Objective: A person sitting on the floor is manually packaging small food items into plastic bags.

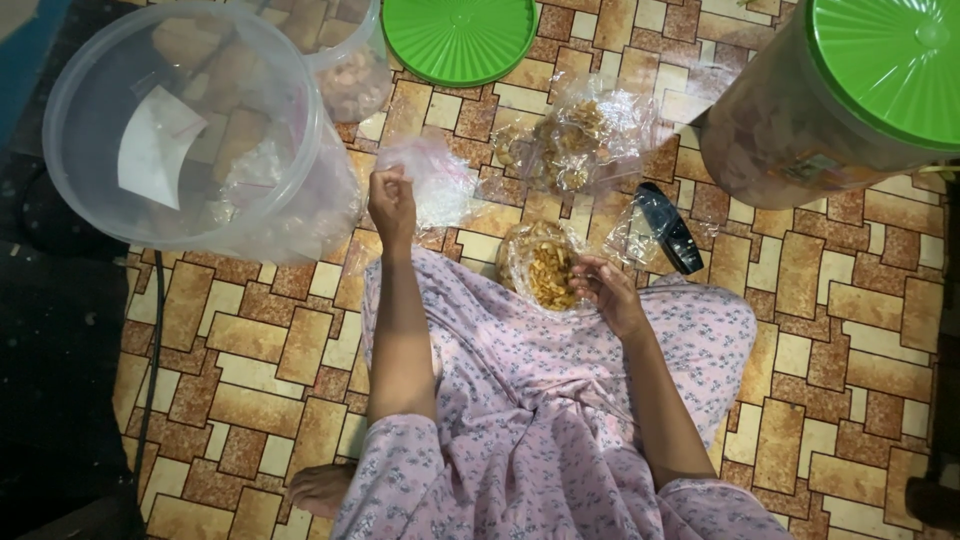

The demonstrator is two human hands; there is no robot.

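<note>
Two hands work apart: our left hand (391,203) pinches an empty clear bag (432,178) up off the tiled floor (820,330), perhaps to open it, while our right hand (608,290) fingers steady a snack-filled bag (545,268) on our lap.

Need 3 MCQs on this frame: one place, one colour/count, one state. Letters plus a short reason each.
1. Where is the snack-filled bag that the right hand touches?
A. on the lap
B. inside the clear tub
C. on the green lid

2. How many green lids show?
A. one
B. two
C. four

3. What is the state of the big clear tub at upper left?
A. lidded
B. open
C. tipped over

Answers:
1 A, it rests on the flowered dress by the knee.
2 B, a loose lid on the floor and one on the jar.
3 B, its rim is uncovered.

The left hand pinches an empty clear bag.
</note>
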